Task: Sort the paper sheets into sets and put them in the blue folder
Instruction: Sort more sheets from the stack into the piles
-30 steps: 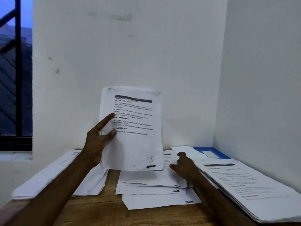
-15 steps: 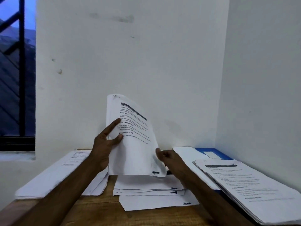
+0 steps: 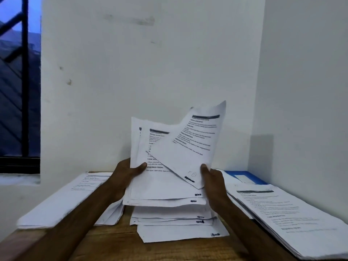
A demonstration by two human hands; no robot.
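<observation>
Paper piles [image 3: 282,213] hide most of the blue folder [image 3: 243,175].
Left hand [image 3: 122,174] pinches upright sheets [image 3: 160,181]; right hand [image 3: 213,183] pinches one sheet [image 3: 188,147] tipped right.

Office corner, paper sheets [image 3: 282,213], wooden desk [image 3: 116,242]

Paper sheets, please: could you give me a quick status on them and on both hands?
Left hand grips a raised batch of sheets. Right hand pinches the tilted top sheet. Blue folder partly covered by the right stack.

One head-worn camera faces the wall corner [image 3: 261,91], close above the wooden table [image 3: 116,242].
</observation>
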